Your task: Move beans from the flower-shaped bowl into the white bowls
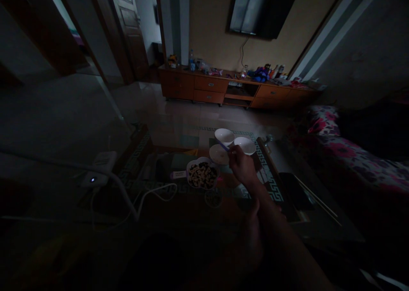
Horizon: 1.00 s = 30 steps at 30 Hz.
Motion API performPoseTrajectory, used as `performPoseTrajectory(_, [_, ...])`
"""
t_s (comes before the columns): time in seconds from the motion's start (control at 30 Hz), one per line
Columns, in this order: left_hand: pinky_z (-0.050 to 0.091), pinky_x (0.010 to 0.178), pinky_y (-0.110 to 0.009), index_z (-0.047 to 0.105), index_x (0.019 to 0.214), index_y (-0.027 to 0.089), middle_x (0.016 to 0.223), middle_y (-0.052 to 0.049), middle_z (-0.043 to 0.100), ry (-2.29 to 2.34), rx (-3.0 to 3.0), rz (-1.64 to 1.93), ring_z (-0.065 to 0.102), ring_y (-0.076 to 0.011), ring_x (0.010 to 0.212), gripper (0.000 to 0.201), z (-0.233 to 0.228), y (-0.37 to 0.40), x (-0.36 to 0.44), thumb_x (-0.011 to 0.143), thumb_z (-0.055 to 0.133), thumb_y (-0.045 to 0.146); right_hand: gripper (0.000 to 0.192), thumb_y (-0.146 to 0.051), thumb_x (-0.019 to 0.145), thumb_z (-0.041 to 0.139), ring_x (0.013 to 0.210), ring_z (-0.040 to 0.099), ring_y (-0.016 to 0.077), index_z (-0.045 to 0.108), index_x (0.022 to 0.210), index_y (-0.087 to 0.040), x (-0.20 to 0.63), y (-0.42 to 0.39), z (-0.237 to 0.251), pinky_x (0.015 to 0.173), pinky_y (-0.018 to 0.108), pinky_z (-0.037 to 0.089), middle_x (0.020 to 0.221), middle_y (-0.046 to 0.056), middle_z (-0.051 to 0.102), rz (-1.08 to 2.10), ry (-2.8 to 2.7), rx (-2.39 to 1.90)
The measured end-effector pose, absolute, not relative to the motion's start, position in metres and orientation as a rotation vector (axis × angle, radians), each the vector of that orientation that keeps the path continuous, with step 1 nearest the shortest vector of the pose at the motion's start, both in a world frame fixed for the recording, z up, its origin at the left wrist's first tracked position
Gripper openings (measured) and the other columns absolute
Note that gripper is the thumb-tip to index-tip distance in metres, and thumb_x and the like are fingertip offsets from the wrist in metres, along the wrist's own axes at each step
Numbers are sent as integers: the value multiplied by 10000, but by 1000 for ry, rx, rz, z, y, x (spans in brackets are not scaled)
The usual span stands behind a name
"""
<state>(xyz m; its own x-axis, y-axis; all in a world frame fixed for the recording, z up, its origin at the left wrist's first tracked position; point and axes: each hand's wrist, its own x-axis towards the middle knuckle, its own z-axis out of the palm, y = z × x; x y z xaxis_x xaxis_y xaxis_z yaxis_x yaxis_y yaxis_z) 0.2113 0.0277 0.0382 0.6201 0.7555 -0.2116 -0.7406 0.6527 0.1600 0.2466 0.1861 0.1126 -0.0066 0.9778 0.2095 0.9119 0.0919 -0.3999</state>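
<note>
The room is dark, and the person sits low before a glass tabletop (pixel 166 184) with a key-pattern border. The right hand (pixel 242 166) reaches forward over it and is closed narrow on a thin purple utensil (pixel 223 145); it looks like a small spoon or a stick, but the frame is too dim to say which. The grip is a pinch near the back end, so the front end can point out to about 10 o'clock from the hand and reach over the dishes. Three white bowls (pixel 224 135) stand in a tight group just beyond the hand, at 11 to 12 o'clock from it, touching or almost touching each other; they seem to be empty, and the tip of the utensil lies over the nearest one. The bowl of mixed pieces (pixel 202 174), dark and light, stands at 9 o'clock from the right hand, just beside it and nearer to the person, probably so that both it and the bowls stay within one reach. The left hand (pixel 254 233) rests low at 6 o'clock from the right one, under the right forearm; it appears to hold nothing, but whether it is wide or closed one cannot tell. A white power strip (pixel 99 171) with its cable lies well apart at 9 o'clock, and thin sticks (pixel 316 199) lie at 4 o'clock on the edge.
</note>
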Motion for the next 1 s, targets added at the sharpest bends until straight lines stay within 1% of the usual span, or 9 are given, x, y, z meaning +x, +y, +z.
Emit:
performPoseTrajectory(0.1, [487,1133,-544,732,1340,101,1317,-232,651,236,19,935,567,-459,1324,787,33,27,206,909,753,759,370,-228,1082,453,879,787,251,650,1391,-178,224,185,104,733,303,493,1039,108,837,372,-2260,-1748])
performPoseTrajectory(0.17, [487,1136,-542,751,1290,93,1286,-224,657,221,-15,975,564,-464,1325,785,31,28,201,906,717,777,375,-222,1063,490,920,795,266,690,1379,-199,209,183,101,756,315,506,1089,119,840,350,-2421,-1746])
performPoseTrajectory(0.23, [485,1142,-539,758,1264,92,1268,-219,660,209,-46,994,567,-465,1320,768,29,28,198,900,716,767,359,-252,1068,501,962,799,277,759,1316,-224,199,182,101,783,323,518,1117,124,842,285,-2470,-1789])
performPoseTrajectory(0.33, [479,1150,-514,739,1313,81,1293,-225,655,192,-84,984,581,-447,1308,777,30,29,195,901,740,740,366,-319,1086,494,991,803,268,831,1205,-241,194,183,107,800,306,532,1096,111,848,244,-2366,-1903])
performPoseTrajectory(0.4, [485,1142,-493,725,1345,74,1292,-225,653,175,-101,981,597,-426,1280,777,31,29,193,914,744,721,374,-345,1087,500,989,807,257,853,1151,-240,194,184,110,788,285,536,1080,100,851,278,-2278,-1982])
performPoseTrajectory(0.47, [488,1140,-484,729,1334,67,1263,-221,657,156,-113,990,606,-414,1255,751,33,29,193,928,746,698,377,-366,1088,513,985,811,255,865,1118,-238,194,185,112,784,275,538,1069,98,853,320,-2223,-2035])
performPoseTrajectory(0.7, [488,1143,-505,729,1342,74,1227,-210,659,158,-137,1024,622,-408,1200,746,27,28,195,948,721,707,351,-394,1087,573,1021,812,273,872,1162,-225,189,188,107,840,291,555,1091,120,853,406,-2167,-2093])
performPoseTrajectory(0.87, [497,1126,-514,765,1231,78,1197,-213,662,188,-139,1016,603,-439,1258,708,22,30,195,931,721,718,374,-348,1096,536,1019,814,276,876,1143,-197,186,191,102,831,292,551,1088,143,852,461,-2169,-2043])
performPoseTrajectory(1.0, [511,1102,-505,740,1305,78,1256,-215,654,234,-138,1010,606,-432,1262,758,24,29,190,927,723,735,364,-351,1083,551,1016,814,271,877,1154,-204,183,193,98,839,294,560,1096,146,852,477,-2173,-2024])
